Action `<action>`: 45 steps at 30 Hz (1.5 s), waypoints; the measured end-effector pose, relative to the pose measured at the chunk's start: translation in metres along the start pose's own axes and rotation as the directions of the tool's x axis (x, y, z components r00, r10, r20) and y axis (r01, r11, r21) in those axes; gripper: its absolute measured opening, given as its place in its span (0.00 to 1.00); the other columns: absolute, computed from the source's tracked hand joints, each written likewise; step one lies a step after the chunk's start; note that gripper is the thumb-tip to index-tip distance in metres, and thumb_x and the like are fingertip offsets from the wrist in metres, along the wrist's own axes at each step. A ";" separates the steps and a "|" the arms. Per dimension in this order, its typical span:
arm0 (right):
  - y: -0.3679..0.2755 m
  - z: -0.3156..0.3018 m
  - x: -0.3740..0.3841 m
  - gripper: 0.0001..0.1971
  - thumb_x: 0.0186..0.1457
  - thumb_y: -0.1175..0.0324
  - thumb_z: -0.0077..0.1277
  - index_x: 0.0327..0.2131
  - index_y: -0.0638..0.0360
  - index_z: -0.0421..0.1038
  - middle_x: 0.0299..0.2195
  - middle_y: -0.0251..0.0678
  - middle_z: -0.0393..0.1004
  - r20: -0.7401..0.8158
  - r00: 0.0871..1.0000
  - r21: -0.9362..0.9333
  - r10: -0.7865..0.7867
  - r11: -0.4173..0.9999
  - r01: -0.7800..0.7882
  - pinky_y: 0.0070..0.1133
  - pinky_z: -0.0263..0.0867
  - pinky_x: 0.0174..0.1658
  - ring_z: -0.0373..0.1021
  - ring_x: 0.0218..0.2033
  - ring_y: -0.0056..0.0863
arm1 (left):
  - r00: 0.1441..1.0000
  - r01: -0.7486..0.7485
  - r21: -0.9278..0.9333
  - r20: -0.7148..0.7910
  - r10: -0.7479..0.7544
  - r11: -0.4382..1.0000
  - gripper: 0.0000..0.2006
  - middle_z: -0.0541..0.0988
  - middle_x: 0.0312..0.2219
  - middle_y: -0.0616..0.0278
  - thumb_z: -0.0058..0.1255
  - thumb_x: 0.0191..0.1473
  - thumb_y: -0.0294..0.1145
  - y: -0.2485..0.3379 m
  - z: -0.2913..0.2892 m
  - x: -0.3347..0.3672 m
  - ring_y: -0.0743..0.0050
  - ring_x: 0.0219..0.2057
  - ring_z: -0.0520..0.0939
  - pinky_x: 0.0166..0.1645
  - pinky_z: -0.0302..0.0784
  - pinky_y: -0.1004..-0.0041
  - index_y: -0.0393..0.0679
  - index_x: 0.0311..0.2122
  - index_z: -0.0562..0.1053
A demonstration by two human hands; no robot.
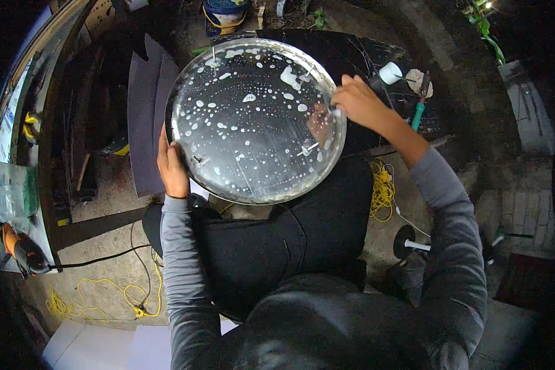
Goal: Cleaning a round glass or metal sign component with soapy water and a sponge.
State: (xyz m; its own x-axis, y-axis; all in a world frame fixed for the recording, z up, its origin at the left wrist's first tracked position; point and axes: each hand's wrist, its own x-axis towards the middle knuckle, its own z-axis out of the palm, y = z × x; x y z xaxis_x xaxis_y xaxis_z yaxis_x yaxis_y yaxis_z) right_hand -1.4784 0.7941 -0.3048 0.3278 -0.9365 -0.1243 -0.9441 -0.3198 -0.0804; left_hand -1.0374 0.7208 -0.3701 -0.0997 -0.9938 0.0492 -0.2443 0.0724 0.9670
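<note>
A round, shiny metal disc with a raised rim is held tilted above my lap. White blotches and rows of small dots mark its mirror-like face, and several thin metal posts stand out from it. My left hand grips the disc's left edge, thumb on the near side and the other fingers partly hidden behind. At the upper right rim, my right hand is closed with its fingers curled in. Whatever it pinches there is too small or hidden to make out; its reflection shows in the disc.
Right of the disc lie a green-handled tool and a white cylindrical piece on a dark surface. A blue bucket stands beyond. Yellow cord is bundled by my right leg. An orange-and-black power tool rests at far left.
</note>
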 end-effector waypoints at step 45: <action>0.048 0.002 0.145 0.06 0.43 0.67 0.62 0.28 0.53 0.80 0.35 0.32 0.66 -0.129 0.978 -0.119 -0.161 0.982 0.146 0.30 0.60 0.46 0.63 0.44 0.33 | 1.000 -0.016 -0.004 -0.023 0.016 1.000 0.25 0.72 0.56 0.47 0.34 0.59 0.27 -0.003 -0.003 0.002 0.63 0.54 0.75 0.59 0.66 0.70 0.33 0.62 0.64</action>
State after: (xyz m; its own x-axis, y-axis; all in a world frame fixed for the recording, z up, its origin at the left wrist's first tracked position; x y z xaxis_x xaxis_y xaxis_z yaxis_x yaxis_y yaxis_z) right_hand -1.4762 0.6432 -0.3290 0.4682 -0.8834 0.0189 -0.8836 -0.4678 0.0203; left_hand -1.0336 0.7179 -0.3721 -0.0812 -0.9942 0.0709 -0.2390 0.0885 0.9670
